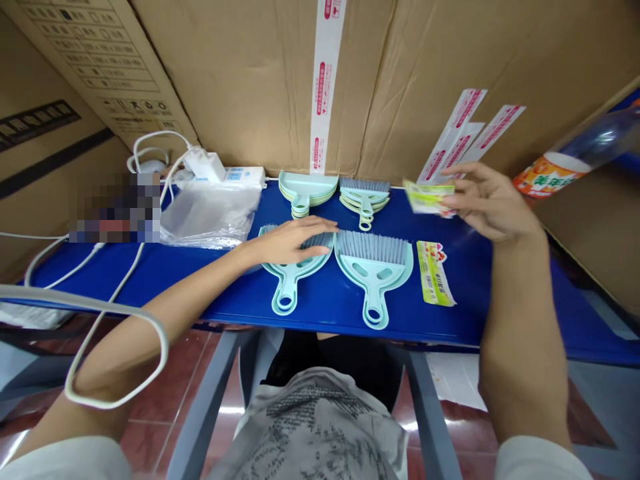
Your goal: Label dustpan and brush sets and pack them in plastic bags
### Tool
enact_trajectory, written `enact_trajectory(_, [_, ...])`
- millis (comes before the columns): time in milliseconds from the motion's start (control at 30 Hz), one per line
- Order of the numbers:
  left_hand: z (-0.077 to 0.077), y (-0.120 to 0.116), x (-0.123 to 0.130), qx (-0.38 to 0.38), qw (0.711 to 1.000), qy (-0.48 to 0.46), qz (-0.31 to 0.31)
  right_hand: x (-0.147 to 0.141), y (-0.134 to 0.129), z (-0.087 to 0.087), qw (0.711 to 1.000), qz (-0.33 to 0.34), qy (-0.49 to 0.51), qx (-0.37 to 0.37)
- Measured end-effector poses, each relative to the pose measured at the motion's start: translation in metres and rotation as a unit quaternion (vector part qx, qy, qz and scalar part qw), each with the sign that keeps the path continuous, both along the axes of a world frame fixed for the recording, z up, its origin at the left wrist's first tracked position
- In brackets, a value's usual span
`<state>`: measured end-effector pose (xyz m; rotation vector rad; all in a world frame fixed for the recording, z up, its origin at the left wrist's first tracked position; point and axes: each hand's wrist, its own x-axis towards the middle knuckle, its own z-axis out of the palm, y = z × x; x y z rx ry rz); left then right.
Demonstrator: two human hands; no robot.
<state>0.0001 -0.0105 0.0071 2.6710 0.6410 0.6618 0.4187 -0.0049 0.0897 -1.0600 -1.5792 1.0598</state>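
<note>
My left hand lies with its fingers stretched over a mint-green dustpan and brush set, covering much of the bristles. Beside it is a second dustpan and brush set, its grey bristles facing the back. My right hand is raised over the table's right side, fingers closed on printed green-and-white label cards; how many is unclear. Below them, a similar label card lies on the blue table. Farther back are a stack of dustpans and a stack of brushes.
Clear plastic bags lie at the left, near a white power strip and a looping white cable. Cardboard walls the back. A drink bottle leans at the right. The blue table ends close to my lap.
</note>
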Motion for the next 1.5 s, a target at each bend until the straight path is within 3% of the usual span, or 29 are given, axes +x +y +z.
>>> enact_trajectory(133, [0.000, 0.001, 0.002, 0.004, 0.999, -0.017, 0.027, -0.035, 0.013, -0.018, 0.998, 0.020, -0.025, -0.049])
enact_trajectory(333, [0.001, 0.001, 0.005, 0.002, 0.998, -0.038, 0.046, -0.051, 0.013, -0.025, 0.984, 0.096, -0.088, -0.119])
enact_trajectory(533, [0.006, -0.008, 0.008, 0.002, 0.998, 0.009, -0.066, -0.048, 0.009, -0.021, 0.974, 0.112, -0.145, -0.137])
enact_trajectory(667, [0.012, -0.020, 0.016, -0.021, 0.993, 0.048, -0.109, -0.049, 0.010, -0.020, 0.972, 0.106, -0.161, -0.136])
enact_trajectory(867, [0.016, -0.025, 0.019, -0.077, 0.987, 0.027, -0.140, -0.034, 0.014, -0.015, 0.966, 0.078, -0.203, -0.135])
enact_trajectory(1033, [0.018, -0.030, 0.019, -0.071, 0.985, 0.021, -0.153, -0.017, 0.017, -0.013, 0.955, 0.071, -0.248, -0.145])
enact_trajectory(1133, [0.022, -0.031, 0.023, -0.070, 0.990, -0.004, -0.120, -0.017, 0.017, -0.013, 0.950, 0.084, -0.261, -0.148])
enact_trajectory(1233, [0.027, -0.026, 0.036, -0.056, 0.997, -0.009, -0.046, -0.015, 0.018, -0.014, 0.952, 0.083, -0.258, -0.143])
enact_trajectory(1500, [0.026, -0.014, 0.100, -0.051, 0.985, 0.135, 0.093, -0.002, 0.018, -0.011, 0.965, 0.046, -0.220, -0.135])
